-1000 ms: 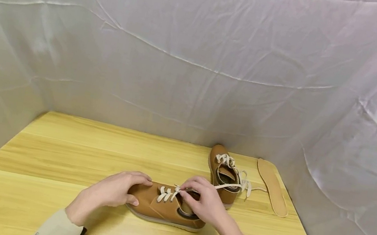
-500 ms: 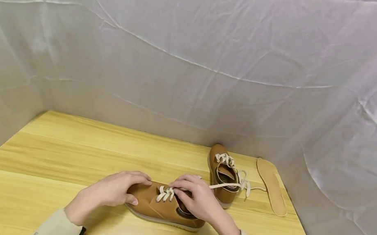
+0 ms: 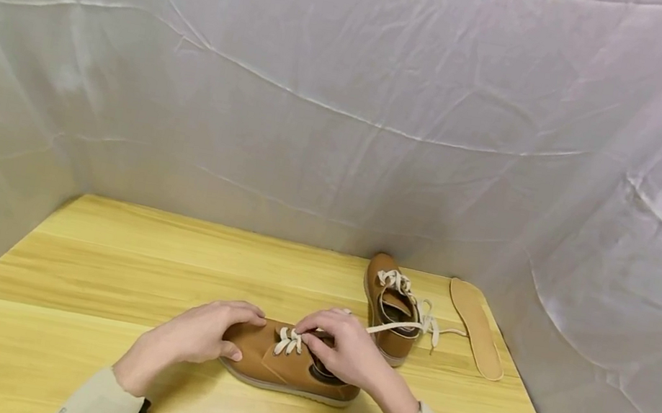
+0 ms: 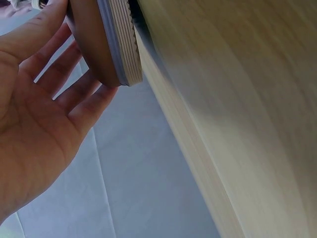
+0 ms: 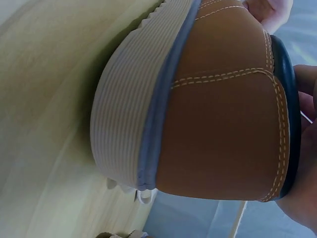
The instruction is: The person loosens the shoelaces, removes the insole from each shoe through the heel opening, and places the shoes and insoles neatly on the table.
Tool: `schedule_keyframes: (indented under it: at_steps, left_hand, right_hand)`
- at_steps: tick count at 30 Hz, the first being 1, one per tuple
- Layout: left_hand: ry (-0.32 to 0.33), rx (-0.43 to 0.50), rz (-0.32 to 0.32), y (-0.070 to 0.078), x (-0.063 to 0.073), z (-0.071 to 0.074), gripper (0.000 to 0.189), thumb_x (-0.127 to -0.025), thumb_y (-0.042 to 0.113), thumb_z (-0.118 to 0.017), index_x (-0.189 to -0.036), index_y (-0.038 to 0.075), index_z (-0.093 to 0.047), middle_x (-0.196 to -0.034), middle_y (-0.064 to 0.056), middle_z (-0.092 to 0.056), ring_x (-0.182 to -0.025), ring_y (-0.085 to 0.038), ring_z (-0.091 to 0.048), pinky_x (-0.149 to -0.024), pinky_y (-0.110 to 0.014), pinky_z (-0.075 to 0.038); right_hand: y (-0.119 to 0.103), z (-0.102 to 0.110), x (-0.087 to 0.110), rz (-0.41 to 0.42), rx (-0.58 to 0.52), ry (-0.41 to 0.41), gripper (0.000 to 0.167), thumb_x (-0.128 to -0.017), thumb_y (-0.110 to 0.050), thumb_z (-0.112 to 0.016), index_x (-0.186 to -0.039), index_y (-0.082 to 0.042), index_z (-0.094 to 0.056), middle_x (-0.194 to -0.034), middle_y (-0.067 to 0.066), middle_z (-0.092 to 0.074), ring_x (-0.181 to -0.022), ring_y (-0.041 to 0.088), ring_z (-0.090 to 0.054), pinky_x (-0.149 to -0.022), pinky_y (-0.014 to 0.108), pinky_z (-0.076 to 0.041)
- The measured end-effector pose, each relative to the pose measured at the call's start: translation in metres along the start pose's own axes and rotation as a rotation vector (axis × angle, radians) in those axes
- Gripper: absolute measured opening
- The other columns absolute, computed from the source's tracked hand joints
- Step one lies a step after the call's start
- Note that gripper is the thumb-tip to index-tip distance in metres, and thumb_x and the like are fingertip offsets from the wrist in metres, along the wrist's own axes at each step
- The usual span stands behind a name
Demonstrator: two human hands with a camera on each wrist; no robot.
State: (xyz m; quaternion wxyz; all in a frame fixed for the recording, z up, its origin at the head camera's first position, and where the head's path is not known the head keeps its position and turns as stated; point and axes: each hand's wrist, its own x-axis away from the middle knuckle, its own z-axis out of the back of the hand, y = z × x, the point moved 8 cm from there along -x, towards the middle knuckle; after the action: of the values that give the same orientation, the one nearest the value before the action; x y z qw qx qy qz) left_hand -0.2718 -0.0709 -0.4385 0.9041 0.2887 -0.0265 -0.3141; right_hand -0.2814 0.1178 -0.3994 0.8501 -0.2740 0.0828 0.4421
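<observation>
A brown leather shoe [image 3: 284, 368] lies sole down on the table, its toe pointing left. My left hand [image 3: 198, 332] grips the toe, thumb on the near side and fingers on the far side. In the left wrist view, those fingertips reach the toe's edge [image 4: 101, 64] just above the sole. My right hand [image 3: 349, 351] bends over the shoe's opening and pinches the cream shoelace [image 3: 287, 342] at the top of the lacing. A loose length of lace [image 3: 396, 328] runs out rightward from behind this hand. The right wrist view shows the stitched heel [image 5: 223, 139]; my right fingertips are hidden there.
Behind to the right stands a matching brown shoe [image 3: 375, 288] with its own cream laces tied [image 3: 395, 281]. A tan insole [image 3: 477, 330] lies at the right edge of the wooden table [image 3: 118, 259]. Grey cloth [image 3: 287, 155] walls the back and sides.
My right hand has shifted slightly left along the shoe, closer to the crossed laces, and its fingers now cover the top of the lacing. My left hand stays at the toe.
</observation>
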Motion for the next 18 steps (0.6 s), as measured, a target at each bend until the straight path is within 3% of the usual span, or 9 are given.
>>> schedule_keyframes:
  at_steps: [11,18]
  left_hand:
    - [-0.002,-0.008,-0.002,-0.0002,0.0004,-0.0004,0.055,-0.083,0.01,-0.086,-0.135,0.009,-0.068,-0.143,-0.007,-0.062,-0.133,-0.033,-0.058,-0.11,-0.054,-0.048]
    - [-0.001,-0.009,-0.005,0.0003,0.0002,-0.0002,0.055,-0.084,0.01,-0.086,-0.135,0.01,-0.068,-0.143,-0.007,-0.062,-0.133,-0.033,-0.058,-0.11,-0.053,-0.048]
  right_hand:
    - [-0.0069,-0.0058,-0.005,0.067,0.094,-0.136,0.025,-0.1,-0.008,-0.065,-0.112,-0.022,-0.081,-0.108,-0.006,-0.066,-0.099,0.01,-0.059,-0.09,0.034,-0.05]
    - [-0.0035,-0.0029,-0.0085,-0.006,0.063,-0.162,0.014,-0.101,-0.011,-0.068,-0.107,-0.02,-0.077,-0.108,-0.008,-0.065,-0.105,0.011,-0.061,-0.091,0.032,-0.054]
